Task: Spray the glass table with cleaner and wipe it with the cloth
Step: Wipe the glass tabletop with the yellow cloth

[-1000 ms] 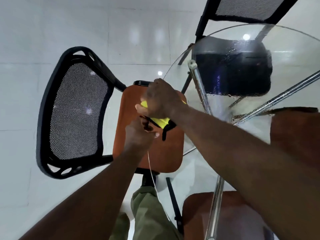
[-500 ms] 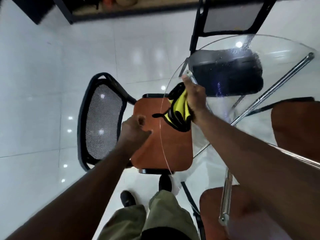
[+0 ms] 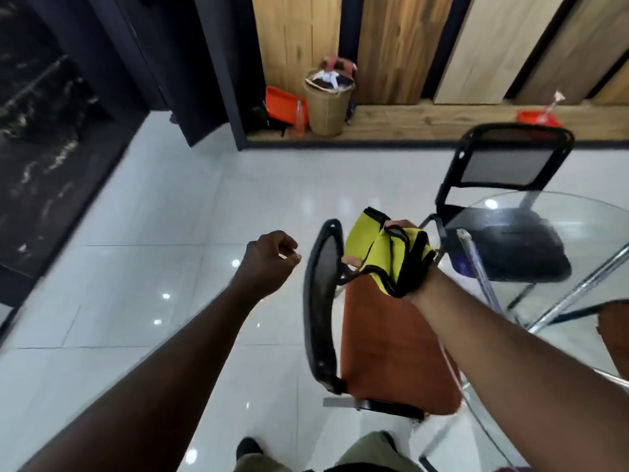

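Observation:
My right hand (image 3: 408,260) is raised above the left edge of the round glass table (image 3: 578,253), closed on a yellow cloth (image 3: 384,257) with black trim that hangs bunched over the fingers. My left hand (image 3: 269,257) hovers to the left over the white floor, fingers curled shut with nothing seen in it. A wet streaked patch shows on the glass over the far chair's black seat. No spray bottle is visible near the table.
A chair with an orange seat (image 3: 391,352) and black mesh back stands below my hands, left of the table. A second black chair (image 3: 503,185) stands behind the table. A woven bin (image 3: 328,103) and an orange bottle (image 3: 299,119) stand by the wood wall.
My view has tilted up toward the wall. My right hand has lifted the cloth higher, and my left hand has drawn away from it to the left.

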Demonstrator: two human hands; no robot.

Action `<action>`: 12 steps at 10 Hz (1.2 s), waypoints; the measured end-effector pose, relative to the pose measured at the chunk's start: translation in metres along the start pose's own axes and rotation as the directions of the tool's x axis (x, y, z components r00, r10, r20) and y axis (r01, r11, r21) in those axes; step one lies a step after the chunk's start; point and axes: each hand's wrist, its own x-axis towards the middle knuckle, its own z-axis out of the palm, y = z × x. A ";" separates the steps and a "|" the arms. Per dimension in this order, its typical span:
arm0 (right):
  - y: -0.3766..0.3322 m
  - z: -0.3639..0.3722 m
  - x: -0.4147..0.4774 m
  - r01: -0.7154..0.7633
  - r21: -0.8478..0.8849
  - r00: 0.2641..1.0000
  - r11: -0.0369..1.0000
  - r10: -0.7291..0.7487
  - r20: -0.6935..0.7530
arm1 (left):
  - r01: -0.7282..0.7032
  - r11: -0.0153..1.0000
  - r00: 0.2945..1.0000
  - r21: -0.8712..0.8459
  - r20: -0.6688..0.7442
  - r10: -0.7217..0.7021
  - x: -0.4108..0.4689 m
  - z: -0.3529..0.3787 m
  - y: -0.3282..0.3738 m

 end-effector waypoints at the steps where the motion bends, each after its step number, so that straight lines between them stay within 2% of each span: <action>1: 0.002 0.059 0.003 0.052 0.006 0.998 0.999 -0.052 -0.040 | -0.054 0.998 0.998 0.025 -0.021 0.054 0.003 -0.051 -0.022; 2: 0.004 0.133 -0.011 0.006 -0.064 1.000 0.998 -0.006 0.002 | -0.124 0.989 0.992 0.078 0.004 0.124 0.019 -0.130 -0.032; 3: -0.023 0.179 -0.004 0.014 -0.246 1.000 0.969 -0.014 0.002 | -0.204 0.975 0.979 0.092 0.008 0.204 0.053 -0.184 -0.032; 4: -0.045 0.197 0.008 -0.007 -0.334 0.997 0.943 -0.020 -0.076 | -0.248 0.962 0.969 0.110 0.023 0.247 0.081 -0.202 -0.030; 5: -0.067 0.209 0.026 0.051 -0.422 0.987 0.905 -0.111 -0.118 | -0.284 0.949 0.958 0.139 0.074 0.276 0.116 -0.212 -0.024; 6: -0.101 0.214 0.075 0.205 -0.641 0.923 0.740 -0.364 -0.126 | -0.351 0.922 0.931 0.164 0.163 0.326 0.183 -0.224 -0.012; 7: -0.140 0.208 0.132 0.213 -0.791 0.889 0.574 -0.449 -0.086 | -0.439 0.873 0.891 0.214 0.230 0.392 0.252 -0.224 0.006; 9: -0.188 0.216 0.182 0.198 -0.837 0.867 0.510 -0.489 -0.093 | -0.510 0.831 0.851 0.220 0.272 0.450 0.333 -0.221 0.037; 11: -0.239 0.223 0.223 0.142 -0.884 0.855 0.445 -0.505 -0.117 | -0.586 0.796 0.793 0.149 0.309 0.526 0.427 -0.205 0.062; 12: -0.271 0.214 0.253 0.094 -0.896 0.819 0.434 -0.545 -0.179 | -0.613 0.784 0.760 0.103 0.349 0.549 0.496 -0.184 0.076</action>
